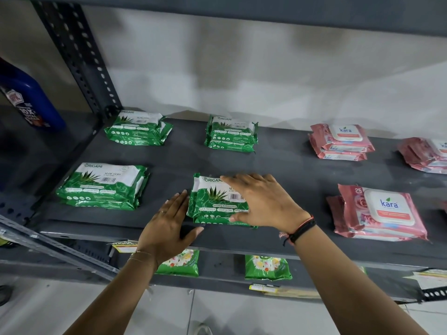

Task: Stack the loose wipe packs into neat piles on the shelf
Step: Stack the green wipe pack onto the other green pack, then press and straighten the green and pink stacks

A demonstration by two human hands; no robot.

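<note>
On the dark grey shelf [290, 165] lie several piles of wipe packs. A green Origami pile [212, 201] sits near the front edge in the middle. My right hand [263, 201] lies flat on top of it, fingers spread, thumb at its front edge. My left hand [169, 223] is flat against the pile's left side, fingers straight. Other green piles lie at front left [101, 187], back left [137, 128] and back middle [231, 134]. Pink Kara piles lie at back right [341, 141], far right [425, 153] and front right [379, 213].
A blue bottle [29, 100] stands on the neighbouring shelf at left, past the perforated upright post [79, 56]. Green and white packets [266, 268] sit on the shelf below. The upper shelf board [242, 10] hangs overhead. A white wall closes the back.
</note>
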